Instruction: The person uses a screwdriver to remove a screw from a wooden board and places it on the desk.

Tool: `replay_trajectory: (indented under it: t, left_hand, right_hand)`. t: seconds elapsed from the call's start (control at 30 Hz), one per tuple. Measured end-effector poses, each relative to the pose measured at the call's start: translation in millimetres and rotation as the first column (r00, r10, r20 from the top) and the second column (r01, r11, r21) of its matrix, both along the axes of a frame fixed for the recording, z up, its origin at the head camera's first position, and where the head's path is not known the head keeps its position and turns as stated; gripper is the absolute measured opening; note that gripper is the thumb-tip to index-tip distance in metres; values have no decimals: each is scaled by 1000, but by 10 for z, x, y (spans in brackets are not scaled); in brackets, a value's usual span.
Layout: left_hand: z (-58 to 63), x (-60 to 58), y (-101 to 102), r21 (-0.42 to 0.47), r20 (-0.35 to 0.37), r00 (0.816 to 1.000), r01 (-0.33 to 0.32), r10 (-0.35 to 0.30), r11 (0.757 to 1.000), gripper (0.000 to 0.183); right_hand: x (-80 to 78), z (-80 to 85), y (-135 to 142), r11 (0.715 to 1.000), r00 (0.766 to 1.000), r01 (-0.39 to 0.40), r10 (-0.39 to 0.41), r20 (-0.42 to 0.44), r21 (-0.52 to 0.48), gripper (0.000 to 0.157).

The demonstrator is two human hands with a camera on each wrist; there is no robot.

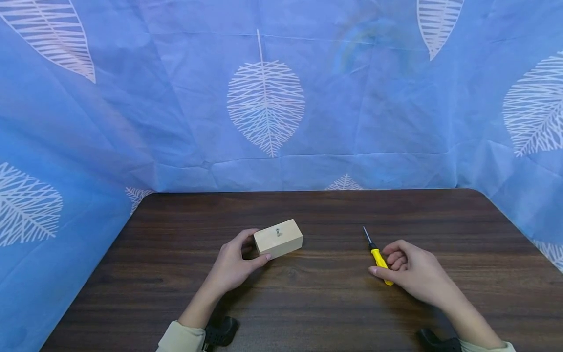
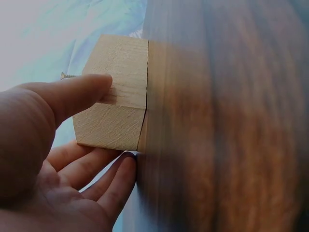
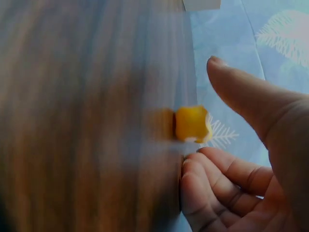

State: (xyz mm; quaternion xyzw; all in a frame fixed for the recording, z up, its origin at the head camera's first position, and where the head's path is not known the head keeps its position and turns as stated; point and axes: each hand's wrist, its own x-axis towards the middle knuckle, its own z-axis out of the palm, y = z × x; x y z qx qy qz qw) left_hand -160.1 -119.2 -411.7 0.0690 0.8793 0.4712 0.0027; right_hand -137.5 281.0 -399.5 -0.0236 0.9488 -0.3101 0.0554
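A pale wooden block lies on the table left of the middle, a small screw standing partway out of its upper face. My left hand holds the block by its left end, thumb along the near side and fingers at the end and far side. On the right, a screwdriver with a yellow handle and thin metal shaft lies pointing away. Around its handle my right hand is spread. In the right wrist view the thumb stands apart from the handle, and the loosely bent fingers lie beside it.
Both things lie on a dark wood-grain table with rounded far corners. Behind its far edge hangs a blue cloth printed with white leaves. Black wrist straps show at the cuffs of both light sleeves.
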Motion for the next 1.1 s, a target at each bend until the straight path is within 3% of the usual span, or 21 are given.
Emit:
replay_trajectory:
  t: [0.33, 0.5, 0.77, 1.1]
  left_hand:
    - [-12, -23, 14, 3, 22, 1000, -15, 15, 1000, 62]
    - [-36, -6, 4, 11, 21, 1000, -6, 6, 1000, 63]
    - [-48, 7, -1, 17, 21, 1000, -1, 0, 1000, 62]
    - [-37, -15, -1, 18, -4, 1000, -3, 3, 1000, 60]
  right_hand:
    - [9, -12, -62, 997, 998, 18, -14, -61, 69, 42]
    - [11, -17, -84, 996, 998, 31, -26, -56, 89, 39]
    - [27, 8, -59, 989, 999, 26, -30, 24, 147, 46]
    - [14, 33, -9, 982, 997, -47, 35, 67, 181, 29]
